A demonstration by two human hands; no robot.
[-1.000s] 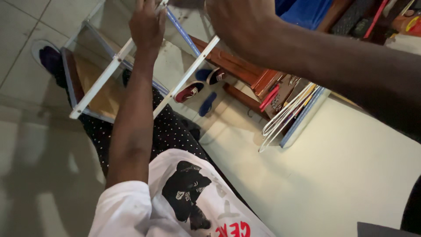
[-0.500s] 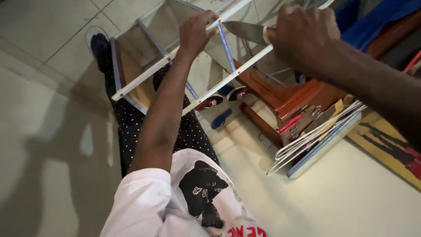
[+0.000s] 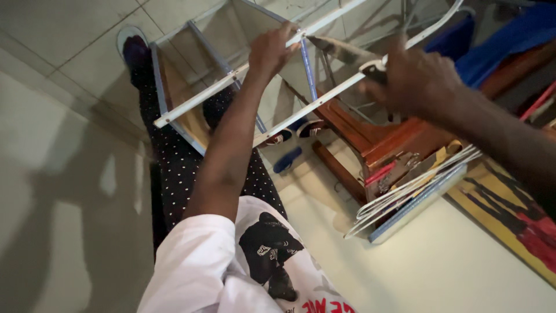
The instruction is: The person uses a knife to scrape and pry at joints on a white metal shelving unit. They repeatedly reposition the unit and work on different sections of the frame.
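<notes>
Left hand (image 3: pixel 272 52): grip closed around the nearer white bar (image 3: pixel 231 78) of a metal frame (image 3: pixel 174 104), fingers wrapped over the top of the bar, arm extended forward and up from the white sleeve (image 3: pixel 191 261).

Right hand (image 3: pixel 420 81): grip closed on a dark handle (image 3: pixel 375 71) at the second white bar (image 3: pixel 324 98). A flat grey blade (image 3: pixel 339 51) projects from this hand toward the left hand and lies between the two bars. Whether the blade touches either bar cannot be told.

Frame position: held up in front of the person, tilted, both white bars running parallel from lower left to upper right. Blue-grey members of the frame extend downward toward the tiled floor (image 3: pixel 63 35).

Below the frame: legs in dark dotted trousers (image 3: pixel 179 168), one foot in a light shoe (image 3: pixel 132 43).

To the right: a wooden stand (image 3: pixel 376 145), a bundle of white wires (image 3: pixel 405 188) resting against it, and a blue cloth (image 3: pixel 509 35) beyond
</notes>
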